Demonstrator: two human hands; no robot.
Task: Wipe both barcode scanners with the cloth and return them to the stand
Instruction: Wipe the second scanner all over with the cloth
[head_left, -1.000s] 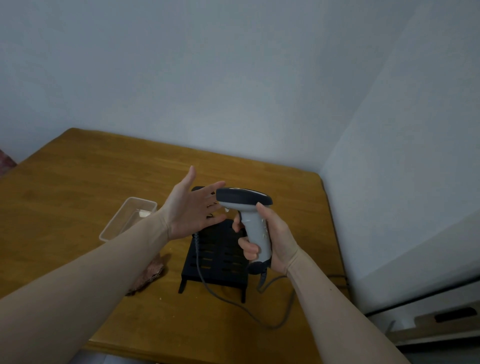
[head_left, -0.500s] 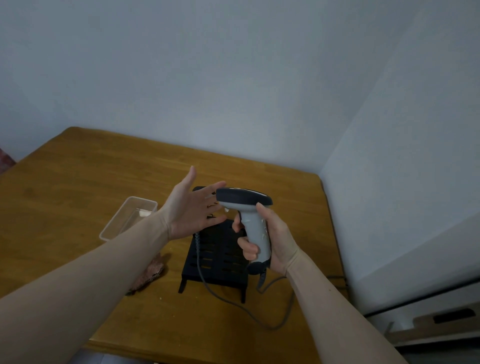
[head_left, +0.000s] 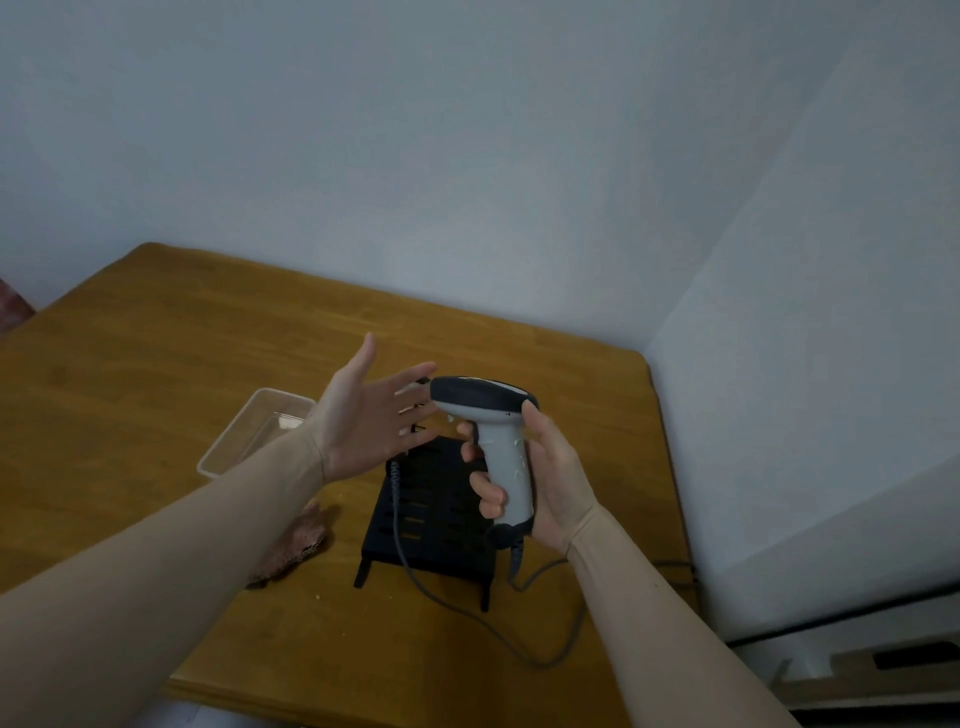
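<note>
My right hand (head_left: 540, 478) grips the grey handle of a barcode scanner (head_left: 493, 431) with a dark head, held upright above the black slotted stand (head_left: 431, 514). Its grey cable (head_left: 550, 654) loops down onto the table. My left hand (head_left: 363, 415) is spread flat, palm up, just left of the scanner's head and holds nothing. A second coiled cable (head_left: 396, 483) runs over the stand from behind my left hand; the scanner it belongs to is hidden. A reddish-brown cloth (head_left: 296, 545) lies on the table, partly under my left forearm.
A clear plastic tray (head_left: 249, 436) sits on the wooden table (head_left: 156, 364) left of the stand. Pale walls meet in a corner behind the table. White furniture with a dark slot (head_left: 883, 660) stands at the right.
</note>
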